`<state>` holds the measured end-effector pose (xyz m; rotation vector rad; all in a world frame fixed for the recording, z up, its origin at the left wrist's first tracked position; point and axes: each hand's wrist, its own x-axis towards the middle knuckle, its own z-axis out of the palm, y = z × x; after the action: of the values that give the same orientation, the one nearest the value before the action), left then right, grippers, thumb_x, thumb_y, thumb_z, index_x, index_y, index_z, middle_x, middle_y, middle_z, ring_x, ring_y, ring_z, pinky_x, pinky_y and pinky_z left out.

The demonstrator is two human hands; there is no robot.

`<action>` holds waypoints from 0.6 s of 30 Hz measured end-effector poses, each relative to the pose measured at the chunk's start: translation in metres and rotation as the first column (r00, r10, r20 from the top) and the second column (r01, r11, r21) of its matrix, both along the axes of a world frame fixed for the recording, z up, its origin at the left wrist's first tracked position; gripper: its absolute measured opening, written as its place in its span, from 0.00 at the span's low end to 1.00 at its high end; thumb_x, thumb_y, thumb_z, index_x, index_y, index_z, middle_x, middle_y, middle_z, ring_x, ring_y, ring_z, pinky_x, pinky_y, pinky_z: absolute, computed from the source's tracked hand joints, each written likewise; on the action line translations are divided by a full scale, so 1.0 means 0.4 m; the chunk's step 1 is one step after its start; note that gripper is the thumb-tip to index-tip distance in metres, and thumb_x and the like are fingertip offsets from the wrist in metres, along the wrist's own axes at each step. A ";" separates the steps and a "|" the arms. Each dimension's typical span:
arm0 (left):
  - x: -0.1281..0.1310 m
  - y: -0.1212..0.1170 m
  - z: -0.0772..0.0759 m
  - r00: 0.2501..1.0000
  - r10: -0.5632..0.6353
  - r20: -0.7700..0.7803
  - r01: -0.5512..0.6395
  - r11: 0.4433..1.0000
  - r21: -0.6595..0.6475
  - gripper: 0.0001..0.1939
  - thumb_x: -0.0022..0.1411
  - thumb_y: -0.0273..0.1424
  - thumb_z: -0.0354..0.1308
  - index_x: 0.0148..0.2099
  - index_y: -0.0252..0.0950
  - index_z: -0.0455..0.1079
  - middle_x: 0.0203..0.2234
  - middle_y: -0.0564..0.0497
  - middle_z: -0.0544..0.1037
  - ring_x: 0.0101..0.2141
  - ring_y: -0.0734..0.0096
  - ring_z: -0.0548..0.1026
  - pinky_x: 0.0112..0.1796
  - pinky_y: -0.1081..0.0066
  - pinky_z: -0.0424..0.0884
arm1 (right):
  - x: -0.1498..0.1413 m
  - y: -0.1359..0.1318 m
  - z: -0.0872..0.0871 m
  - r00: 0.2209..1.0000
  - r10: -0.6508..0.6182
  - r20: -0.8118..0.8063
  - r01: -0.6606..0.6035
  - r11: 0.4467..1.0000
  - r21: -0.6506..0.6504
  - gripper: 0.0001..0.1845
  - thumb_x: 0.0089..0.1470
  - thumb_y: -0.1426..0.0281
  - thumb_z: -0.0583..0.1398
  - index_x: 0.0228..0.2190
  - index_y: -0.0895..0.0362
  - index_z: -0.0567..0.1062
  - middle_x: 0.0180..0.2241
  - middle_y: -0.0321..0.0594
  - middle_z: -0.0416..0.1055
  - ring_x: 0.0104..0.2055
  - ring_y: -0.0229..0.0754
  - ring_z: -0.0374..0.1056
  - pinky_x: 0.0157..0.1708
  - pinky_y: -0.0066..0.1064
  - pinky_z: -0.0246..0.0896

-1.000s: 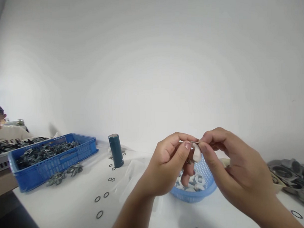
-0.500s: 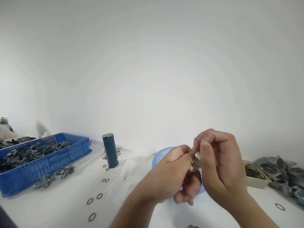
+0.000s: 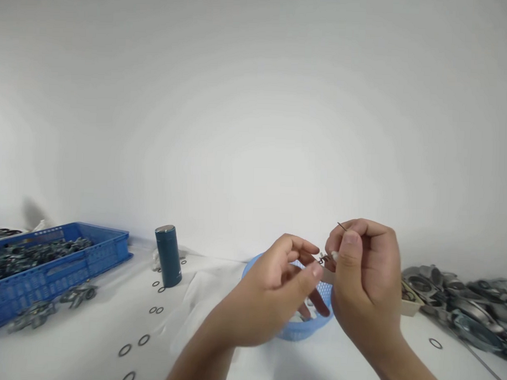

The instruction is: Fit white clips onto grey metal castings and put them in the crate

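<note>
My right hand (image 3: 367, 271) pinches a small white part with a thin metal pin (image 3: 323, 259); the dark tip of a thin rod sticks up past its thumb. Much of the part is hidden by those fingers. My left hand (image 3: 270, 296) is open, thumb and fingers apart, its fingertips close to the part's metal end. I cannot tell whether they touch it. Below and behind both hands stands a round blue plastic basket (image 3: 300, 331) with small white pieces in it.
At left, a blue crate (image 3: 84, 264) is full of metal fittings, with more fittings (image 3: 35, 314) beside it. A dark teal flask (image 3: 168, 257) stands upright near several black rings (image 3: 125, 350). Right of my hands are a beige tray (image 3: 411, 307) and piled metal parts (image 3: 466, 303).
My left hand has let go of the small part, drawn slightly left and spread its fingers. My right hand still holds the part. The view has shifted a little to the right.
</note>
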<state>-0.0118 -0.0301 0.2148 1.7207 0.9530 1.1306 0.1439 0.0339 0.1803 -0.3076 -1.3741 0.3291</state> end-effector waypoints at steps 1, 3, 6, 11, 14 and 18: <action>0.002 -0.008 -0.001 1.000 0.004 -0.023 -0.003 0.999 0.038 0.19 0.77 0.46 0.64 0.60 0.42 0.70 0.49 0.47 0.81 0.44 0.65 0.85 0.39 0.69 0.79 | 0.001 -0.007 0.004 1.000 0.011 -0.014 -0.011 1.000 -0.018 0.10 0.84 0.60 0.56 0.47 0.51 0.65 0.37 0.37 0.68 0.34 0.39 0.68 0.29 0.28 0.67; 0.013 -0.020 -0.009 0.997 0.070 -0.041 -0.066 0.994 0.090 0.15 0.74 0.41 0.68 0.57 0.43 0.73 0.49 0.48 0.82 0.46 0.65 0.83 0.37 0.72 0.78 | 0.003 -0.023 0.009 0.999 0.015 -0.032 -0.017 0.999 -0.040 0.11 0.84 0.59 0.56 0.47 0.51 0.66 0.37 0.37 0.68 0.32 0.38 0.67 0.27 0.27 0.68; 0.037 -0.022 -0.036 0.989 0.148 0.010 -0.148 0.985 0.093 0.11 0.72 0.39 0.69 0.53 0.42 0.78 0.46 0.49 0.84 0.39 0.70 0.81 0.32 0.75 0.77 | 0.012 -0.041 0.001 0.998 -0.059 -0.034 0.057 0.997 -0.047 0.12 0.83 0.58 0.57 0.46 0.51 0.66 0.36 0.37 0.68 0.31 0.39 0.67 0.25 0.26 0.70; 0.037 0.013 -0.132 0.997 0.082 0.010 -0.081 0.994 -0.076 0.16 0.64 0.42 0.75 0.47 0.37 0.81 0.41 0.49 0.83 0.33 0.71 0.79 0.26 0.76 0.77 | 0.070 -0.029 -0.088 0.961 -0.132 0.243 0.152 0.986 -0.063 0.10 0.85 0.62 0.52 0.46 0.52 0.67 0.36 0.37 0.69 0.30 0.38 0.69 0.26 0.26 0.69; 0.011 0.039 -0.216 0.999 -0.012 -0.050 0.000 0.974 -0.225 0.21 0.58 0.43 0.80 0.44 0.34 0.81 0.41 0.49 0.83 0.25 0.78 0.75 0.25 0.77 0.75 | 0.122 -0.017 -0.200 0.851 -0.051 0.522 0.114 0.990 -0.088 0.09 0.84 0.66 0.51 0.45 0.51 0.66 0.33 0.34 0.68 0.26 0.38 0.68 0.25 0.29 0.66; -0.023 0.054 -0.317 0.987 -0.142 -0.075 0.113 0.946 -0.305 0.21 0.60 0.43 0.79 0.48 0.34 0.84 0.38 0.47 0.87 0.30 0.73 0.80 0.31 0.75 0.73 | 0.171 -0.026 -0.397 0.758 0.076 0.648 0.112 0.963 -0.245 0.15 0.84 0.63 0.47 0.43 0.51 0.67 0.31 0.34 0.70 0.27 0.41 0.70 0.28 0.30 0.67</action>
<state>-0.0211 -0.0084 0.0880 1.5730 1.0003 0.7791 0.2122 0.0237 0.0215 -0.7157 -2.0250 0.4151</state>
